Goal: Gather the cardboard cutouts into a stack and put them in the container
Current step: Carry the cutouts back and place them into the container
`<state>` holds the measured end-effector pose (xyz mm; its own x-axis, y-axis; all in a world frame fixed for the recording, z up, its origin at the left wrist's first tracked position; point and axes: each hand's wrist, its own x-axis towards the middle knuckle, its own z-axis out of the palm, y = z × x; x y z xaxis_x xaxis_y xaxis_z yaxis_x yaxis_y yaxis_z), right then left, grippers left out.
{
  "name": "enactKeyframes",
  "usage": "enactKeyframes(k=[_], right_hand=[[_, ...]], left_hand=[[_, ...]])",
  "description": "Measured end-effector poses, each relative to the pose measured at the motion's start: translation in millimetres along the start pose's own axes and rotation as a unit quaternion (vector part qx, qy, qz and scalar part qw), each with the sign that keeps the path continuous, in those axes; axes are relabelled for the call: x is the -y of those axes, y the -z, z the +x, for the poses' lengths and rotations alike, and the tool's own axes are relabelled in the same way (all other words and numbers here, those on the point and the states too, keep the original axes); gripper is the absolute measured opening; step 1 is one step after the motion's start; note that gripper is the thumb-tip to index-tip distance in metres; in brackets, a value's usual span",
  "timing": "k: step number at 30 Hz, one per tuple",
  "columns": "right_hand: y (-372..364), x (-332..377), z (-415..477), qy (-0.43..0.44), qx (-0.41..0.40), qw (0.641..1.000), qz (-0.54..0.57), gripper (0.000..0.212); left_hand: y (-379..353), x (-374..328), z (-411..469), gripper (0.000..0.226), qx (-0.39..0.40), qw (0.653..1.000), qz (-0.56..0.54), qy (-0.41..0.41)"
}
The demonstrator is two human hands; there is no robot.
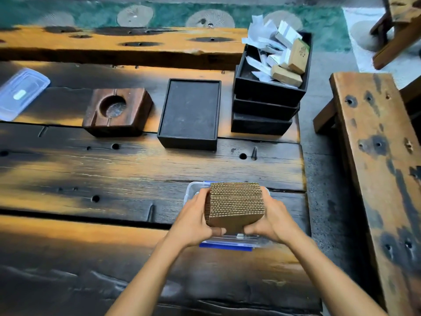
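Scorched wooden worktop [114, 174] under everything, with a black tray [190, 112] and an ashtray [117, 110] well beyond the hands. Clear container [193, 190] directly beneath them, blue-edged. Stack [235, 202] clamped between left hand [193, 221] and right hand [271, 218], just above the container.
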<state>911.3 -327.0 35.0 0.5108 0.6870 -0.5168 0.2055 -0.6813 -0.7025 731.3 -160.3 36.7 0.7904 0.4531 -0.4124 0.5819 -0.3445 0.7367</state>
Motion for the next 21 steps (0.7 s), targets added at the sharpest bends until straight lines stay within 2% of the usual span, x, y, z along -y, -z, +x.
enactKeyframes(k=[2, 4, 6, 9, 11, 12, 14, 15, 17, 19, 21], right_hand=[[19, 8, -4, -0.009, 0.080, 0.997, 0.002, 0.098], [25, 14, -4, -0.017, 0.159, 0.986, 0.053, 0.090], [24, 19, -4, -0.046, 0.200, 0.976, 0.080, 0.081], [19, 21, -5, -0.120, 0.221, 0.965, 0.080, 0.088], [15, 23, -7, -0.141, 0.195, 0.970, 0.040, 0.095], [13, 23, -9, -0.137, 0.162, 0.977, -0.017, 0.100], [11, 21, -14, -0.116, 0.066, 0.977, -0.165, 0.116], [10, 19, -16, -0.114, 0.019, 0.973, -0.202, 0.121], [8, 12, -18, -0.131, -0.010, 0.977, -0.167, 0.122], [4, 6, -20, -0.138, 0.015, 0.982, -0.128, 0.119], [-6, 4, -23, -0.117, 0.027, 0.979, -0.166, 0.112]], left_hand=[[19, -8, -5, 0.100, 0.053, 0.997, -0.044, 0.019], [28, -8, -9, 0.094, 0.088, 0.984, -0.141, 0.063], [25, -4, -10, 0.091, 0.087, 0.956, -0.252, 0.123], [15, 4, -5, 0.090, 0.078, 0.915, -0.336, 0.208], [12, 9, 2, 0.092, 0.075, 0.900, -0.353, 0.243], [10, 10, 5, 0.093, 0.066, 0.896, -0.357, 0.255], [2, 11, 11, 0.094, 0.043, 0.895, -0.349, 0.276], [-2, 10, 14, 0.094, 0.033, 0.894, -0.345, 0.283], [-13, 9, 16, 0.093, 0.017, 0.887, -0.351, 0.298], [-25, 12, 23, 0.092, 0.005, 0.877, -0.366, 0.311], [-33, 12, 27, 0.088, -0.002, 0.868, -0.383, 0.317]])
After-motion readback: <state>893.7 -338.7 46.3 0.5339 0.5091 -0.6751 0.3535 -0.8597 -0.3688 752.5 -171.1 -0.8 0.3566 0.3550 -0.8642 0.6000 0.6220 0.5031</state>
